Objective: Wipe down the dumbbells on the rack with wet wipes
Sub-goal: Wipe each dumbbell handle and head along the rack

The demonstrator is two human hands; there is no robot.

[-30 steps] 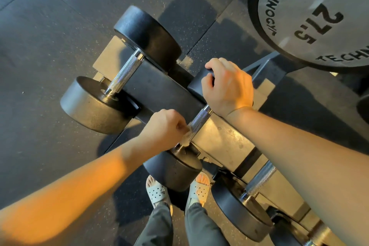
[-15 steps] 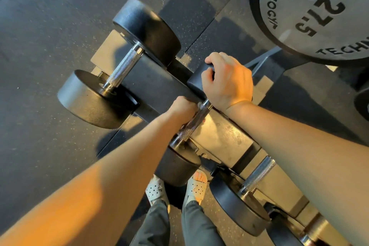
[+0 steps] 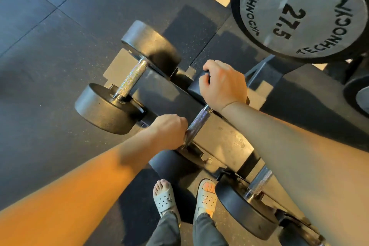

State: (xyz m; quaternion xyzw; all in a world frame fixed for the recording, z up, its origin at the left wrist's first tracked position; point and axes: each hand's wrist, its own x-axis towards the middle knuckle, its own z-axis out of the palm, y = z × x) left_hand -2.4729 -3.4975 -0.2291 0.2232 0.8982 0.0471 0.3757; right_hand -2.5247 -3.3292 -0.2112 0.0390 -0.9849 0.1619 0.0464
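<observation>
The middle dumbbell lies on the rack shelf (image 3: 225, 146), its knurled steel handle (image 3: 200, 119) running from near left to far right. My left hand (image 3: 169, 132) is curled round the near end of that handle. A pale scrap of wet wipe (image 3: 186, 137) barely shows under its fingers. The black near head (image 3: 171, 166) sits just below that hand. My right hand (image 3: 221, 84) grips the top of the far head (image 3: 194, 88).
Another dumbbell (image 3: 131, 78) rests on the rack to the left, and a third dumbbell (image 3: 259, 181) lies to the right, partly under my right forearm. A large 27.5 dumbbell head (image 3: 303, 12) looms at top right. My sandalled feet (image 3: 163, 195) stand on dark rubber flooring (image 3: 50, 46).
My left hand slid up the handle toward the far head, then back down to its near end. My right hand kept its grip on the far head.
</observation>
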